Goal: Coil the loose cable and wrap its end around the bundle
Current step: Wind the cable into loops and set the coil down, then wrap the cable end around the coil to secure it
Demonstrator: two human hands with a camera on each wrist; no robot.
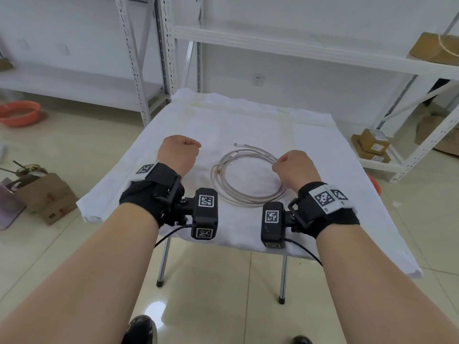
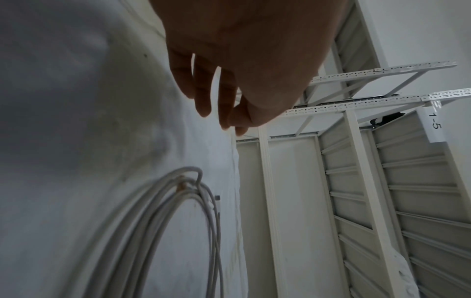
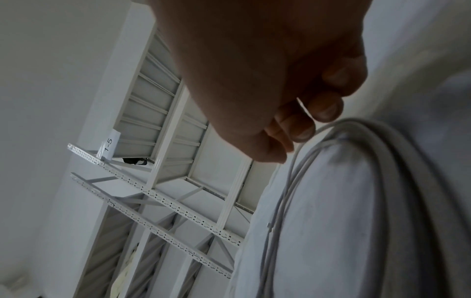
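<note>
A pale pink cable (image 1: 217,180) lies coiled in a loose ring on the white cloth-covered table (image 1: 323,207); its connector end (image 1: 236,144) sticks out free at the far side. My left hand (image 1: 192,147) hovers left of the coil in a loose fist and holds nothing; the left wrist view shows the hand (image 2: 229,121) above the cloth, apart from the cable (image 2: 163,211). My right hand (image 1: 279,162) is curled at the coil's right edge. In the right wrist view its fingertips (image 3: 303,134) sit right beside the cable (image 3: 392,161); I cannot tell if they touch.
White metal shelving (image 1: 273,45) stands behind and to the right of the small table. An orange basin (image 1: 19,112) and an open cardboard box (image 1: 47,194) are on the floor at left. Brown boxes (image 1: 372,145) sit on a low shelf at right.
</note>
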